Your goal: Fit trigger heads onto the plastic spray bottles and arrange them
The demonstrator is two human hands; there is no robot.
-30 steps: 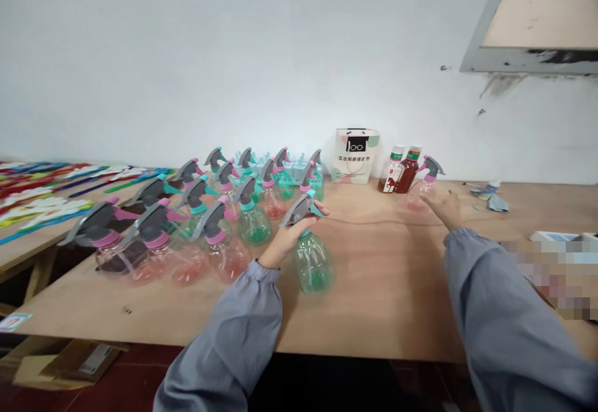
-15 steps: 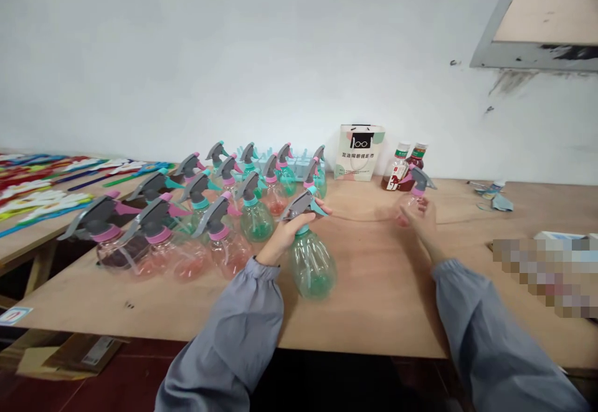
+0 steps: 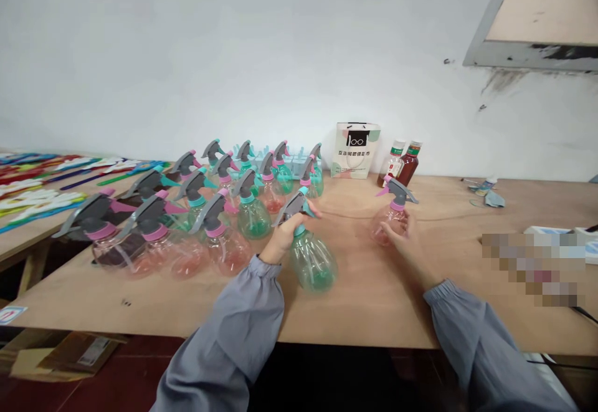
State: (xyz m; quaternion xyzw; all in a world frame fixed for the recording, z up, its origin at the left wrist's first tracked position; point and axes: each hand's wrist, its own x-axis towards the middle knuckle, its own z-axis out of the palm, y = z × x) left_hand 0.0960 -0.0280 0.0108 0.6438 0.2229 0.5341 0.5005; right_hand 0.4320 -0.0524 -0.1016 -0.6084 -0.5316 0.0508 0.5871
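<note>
My left hand (image 3: 283, 235) is wrapped round the neck of a green spray bottle (image 3: 314, 265) with a grey and teal head, near the middle of the table. The bottle's base leans slightly to the right. To the right, my right hand (image 3: 402, 232) grips the body of a pink spray bottle (image 3: 384, 225) whose pink trigger points left. Left of my left hand stand several more spray bottles in rows, among them a green one (image 3: 253, 217) and a pink one (image 3: 228, 251).
A paper bag (image 3: 355, 150) and two bottles of dark red liquid (image 3: 408, 166) stand by the wall. Small items (image 3: 488, 187) lie at the back right, a pixelated object (image 3: 537, 268) at the right. Colourful strips (image 3: 51, 175) cover the left table.
My right hand has moved left and a little nearer with the pink spray bottle. My left hand keeps its hold on the green one. The view has shifted slightly.
</note>
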